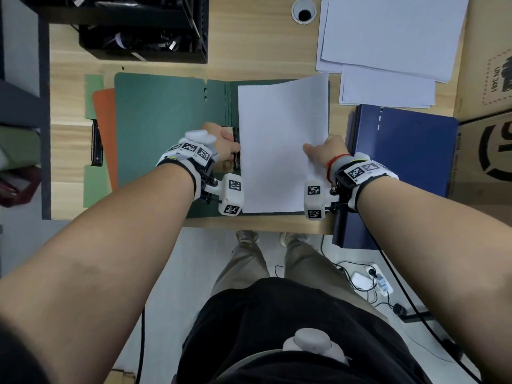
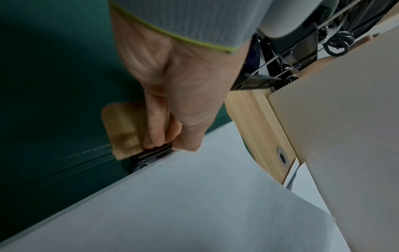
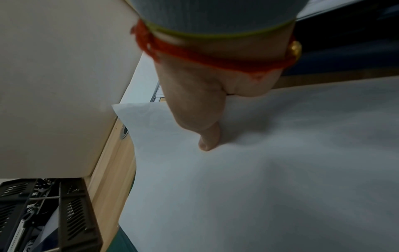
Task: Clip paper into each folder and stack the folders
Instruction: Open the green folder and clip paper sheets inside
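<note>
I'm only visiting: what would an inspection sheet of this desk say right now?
Surface: wooden desk, cable hole at the back.
Job's things: open green folder with white sheet at its black clip; blue folder; orange folder; spare paper.
Clutter: black crate.
Hands: left hand grips the clip; right hand pinches the sheet.
Cables: power strip on floor.
Surroundings: cardboard boxes.

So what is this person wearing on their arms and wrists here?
Bare forearms, no sleeves. Each wrist carries a white rig with black-and-white square markers over a grey ribbed cuff edged yellow-green: left hand, right hand. A red cord bracelet with a gold bead sits on the right wrist.
</note>
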Demonstrator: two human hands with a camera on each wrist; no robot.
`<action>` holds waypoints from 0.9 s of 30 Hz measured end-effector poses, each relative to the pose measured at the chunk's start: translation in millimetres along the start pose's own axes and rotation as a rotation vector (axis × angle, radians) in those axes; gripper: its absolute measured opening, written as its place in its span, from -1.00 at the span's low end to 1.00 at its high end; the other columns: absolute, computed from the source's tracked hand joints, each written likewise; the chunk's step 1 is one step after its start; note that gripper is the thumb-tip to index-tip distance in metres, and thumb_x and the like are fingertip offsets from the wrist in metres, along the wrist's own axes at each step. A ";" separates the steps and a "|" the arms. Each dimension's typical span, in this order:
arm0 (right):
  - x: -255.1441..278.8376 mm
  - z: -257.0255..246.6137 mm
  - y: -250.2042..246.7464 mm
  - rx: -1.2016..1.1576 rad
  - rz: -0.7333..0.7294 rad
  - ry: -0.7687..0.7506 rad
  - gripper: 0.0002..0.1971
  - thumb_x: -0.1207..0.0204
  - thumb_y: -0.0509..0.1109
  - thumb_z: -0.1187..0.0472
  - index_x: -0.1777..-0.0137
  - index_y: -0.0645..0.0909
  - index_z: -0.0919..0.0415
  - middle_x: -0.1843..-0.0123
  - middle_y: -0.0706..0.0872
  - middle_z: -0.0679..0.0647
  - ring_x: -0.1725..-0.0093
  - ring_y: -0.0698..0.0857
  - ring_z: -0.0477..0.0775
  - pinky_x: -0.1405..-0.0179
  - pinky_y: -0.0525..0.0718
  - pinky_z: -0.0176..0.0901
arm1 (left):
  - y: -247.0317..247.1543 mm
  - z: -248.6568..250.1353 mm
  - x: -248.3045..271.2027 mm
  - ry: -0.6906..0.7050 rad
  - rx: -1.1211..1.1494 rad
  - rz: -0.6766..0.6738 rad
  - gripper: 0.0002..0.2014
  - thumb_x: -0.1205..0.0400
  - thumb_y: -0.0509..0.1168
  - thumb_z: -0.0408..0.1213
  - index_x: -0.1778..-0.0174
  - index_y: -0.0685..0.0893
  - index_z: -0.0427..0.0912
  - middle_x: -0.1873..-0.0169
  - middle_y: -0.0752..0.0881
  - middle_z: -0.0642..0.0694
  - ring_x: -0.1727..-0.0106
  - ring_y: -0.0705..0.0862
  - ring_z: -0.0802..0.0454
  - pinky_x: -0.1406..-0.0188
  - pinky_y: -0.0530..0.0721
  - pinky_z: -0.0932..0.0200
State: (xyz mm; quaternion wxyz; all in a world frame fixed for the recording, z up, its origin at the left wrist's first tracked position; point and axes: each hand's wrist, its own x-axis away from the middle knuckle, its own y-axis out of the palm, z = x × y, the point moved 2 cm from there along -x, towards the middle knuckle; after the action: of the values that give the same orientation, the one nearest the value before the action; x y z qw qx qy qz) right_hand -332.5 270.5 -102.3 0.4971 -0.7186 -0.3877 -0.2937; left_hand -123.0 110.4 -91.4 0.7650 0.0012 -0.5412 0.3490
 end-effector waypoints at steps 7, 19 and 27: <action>0.2 -2.9 11.1 -0.092 -0.009 0.020 -0.66 -0.37 0.44 -0.05 0.22 0.37 0.13 0.24 0.46 0.03 0.19 0.52 0.15 -0.11 0.62 -0.03 | 0.3 -2.1 -7.3 0.009 -0.011 0.012 -0.85 -0.36 0.55 -0.36 0.21 0.77 -0.11 0.20 0.84 -0.16 0.17 0.85 -0.11 0.02 0.81 -0.10; 1.2 -6.7 9.6 0.015 0.018 -0.078 -0.75 -0.54 0.42 0.05 -0.01 0.47 0.19 0.04 0.58 0.11 0.06 0.57 0.16 0.06 0.56 -0.10 | 4.1 9.2 0.5 0.041 -0.196 0.120 -0.73 -0.42 0.53 -0.19 -0.01 0.77 -0.16 0.08 0.79 -0.08 0.04 0.78 -0.09 -0.12 0.75 0.00; 0.5 -4.6 12.3 -0.016 0.023 -0.061 -0.79 -0.53 0.36 0.11 0.05 0.42 0.21 0.18 0.51 0.04 0.12 0.50 0.17 0.12 0.54 -0.07 | 13.1 13.7 0.0 0.083 -0.411 0.202 -0.74 -0.39 0.54 -0.06 0.13 0.72 -0.11 0.17 0.75 -0.10 0.20 0.65 -0.05 0.33 0.59 0.23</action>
State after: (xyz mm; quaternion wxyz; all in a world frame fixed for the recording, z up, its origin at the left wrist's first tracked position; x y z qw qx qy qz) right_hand -322.0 263.8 -106.3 0.4827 -0.7357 -0.3919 -0.2688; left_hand -141.4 115.1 -90.7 0.7319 -0.2231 -0.5663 0.3063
